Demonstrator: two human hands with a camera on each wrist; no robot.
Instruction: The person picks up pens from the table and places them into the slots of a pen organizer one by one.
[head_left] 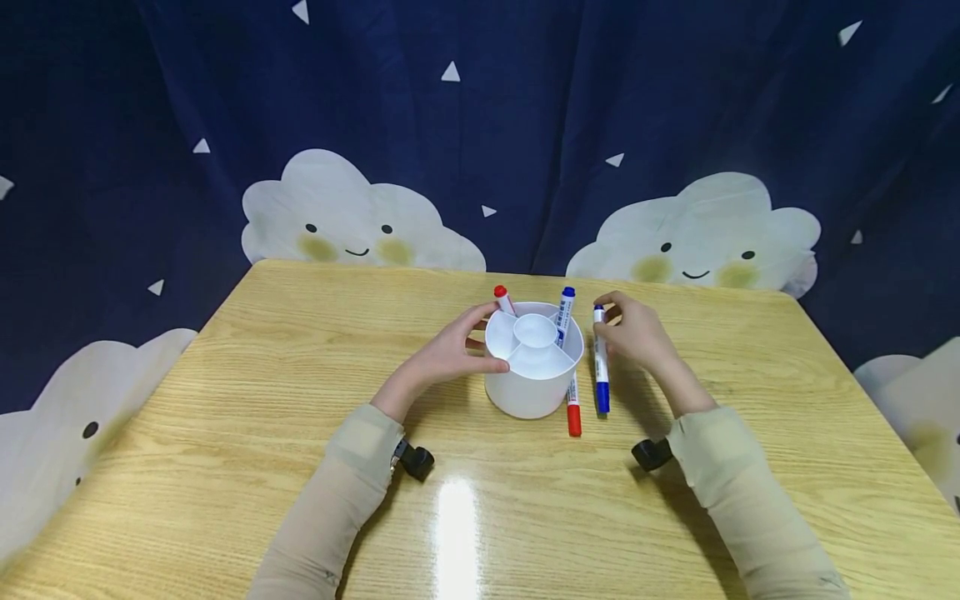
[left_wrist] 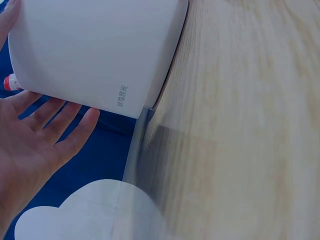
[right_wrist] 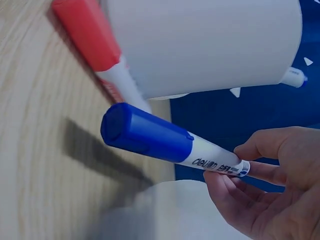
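A white round pen holder (head_left: 528,387) with several compartments around a central cup stands on the table. My left hand (head_left: 453,346) holds its left side, thumb at the near rim and fingers round the far side; in the left wrist view the fingers (left_wrist: 75,142) reach along its wall. My right hand (head_left: 636,333) pinches a blue-capped marker (head_left: 602,362) by its tail end, just right of the holder. In the right wrist view the marker's blue cap (right_wrist: 145,134) points away from the hand, above its shadow.
In the holder stand a red marker (head_left: 504,298) at back left and another blue marker (head_left: 566,308) at the right. A red-capped marker (head_left: 573,417) lies on the wooden table (head_left: 285,400) against the holder's right side. A dark blue cloud-patterned curtain (head_left: 525,125) hangs behind.
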